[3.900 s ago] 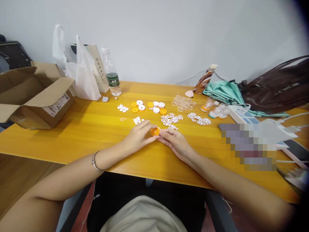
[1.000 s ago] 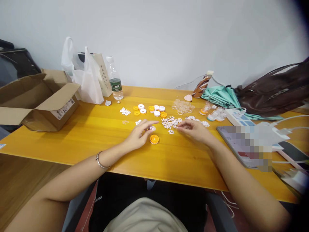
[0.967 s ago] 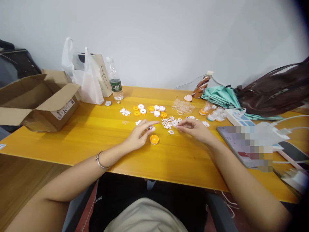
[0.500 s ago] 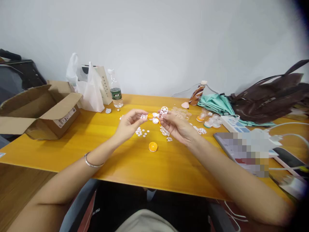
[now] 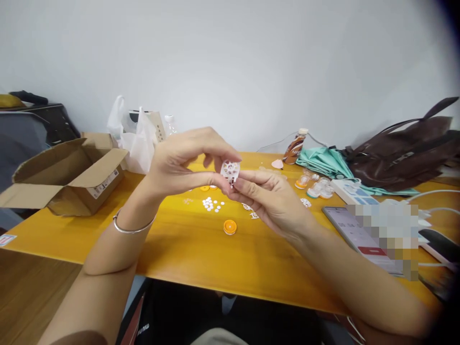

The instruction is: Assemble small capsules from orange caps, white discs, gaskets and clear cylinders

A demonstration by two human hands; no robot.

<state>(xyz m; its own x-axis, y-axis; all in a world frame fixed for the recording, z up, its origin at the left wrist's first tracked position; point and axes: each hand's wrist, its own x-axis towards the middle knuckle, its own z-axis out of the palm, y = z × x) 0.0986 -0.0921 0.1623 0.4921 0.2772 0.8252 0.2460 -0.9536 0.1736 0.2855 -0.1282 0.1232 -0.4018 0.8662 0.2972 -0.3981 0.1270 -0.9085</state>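
Observation:
In front of me, above the table, both hands meet at small white openwork plastic pieces (image 5: 230,171) with spoke-like cutouts. My left hand (image 5: 181,160) is closed, pinching them between fingertips and thumb. From the lower right, my right hand (image 5: 271,197) grips them with its thumb and fingers. Whether the pieces are joined or only pressed together, I cannot tell. Below lies a round orange cup (image 5: 230,227) with a pale rim. Several small white discs (image 5: 212,205) are scattered behind it, and loose white openwork pieces (image 5: 254,215) lie partly behind my right hand.
An open cardboard box (image 5: 72,184) and a white plastic bag (image 5: 138,148) stand at left. On the right are clear domed pieces (image 5: 319,188), a brown bottle (image 5: 296,147), a teal cloth (image 5: 321,162), a dark bag (image 5: 402,148) and a phone (image 5: 354,230) beside cables.
My hands, apart before with a white piece in each, have come together. The left hand has risen and turned, and now hides part of the water bottle. The view has shifted slightly.

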